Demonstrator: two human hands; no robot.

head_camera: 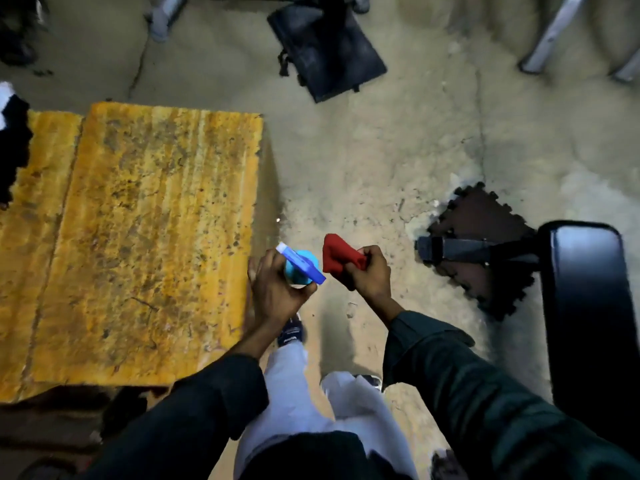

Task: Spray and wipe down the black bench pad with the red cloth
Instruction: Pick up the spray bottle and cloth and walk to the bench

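My left hand [275, 289] grips a blue spray bottle [300, 268] with a darker blue and white head, held over the floor near the corner of the yellow table. Just right of it, my right hand [369, 271] is closed on a bunched red cloth [337, 254]. The black bench pad [588, 306] lies along the right edge of the view, glossy and long, well apart from both hands. Its black metal foot [460, 251] sticks out to the left.
A worn yellow table [138, 237] fills the left. A black puzzle-edge floor mat [485, 220] lies under the bench foot. Another black pad [329, 50] sits on the cracked concrete floor ahead. Grey metal frame legs [550, 36] stand at the top right.
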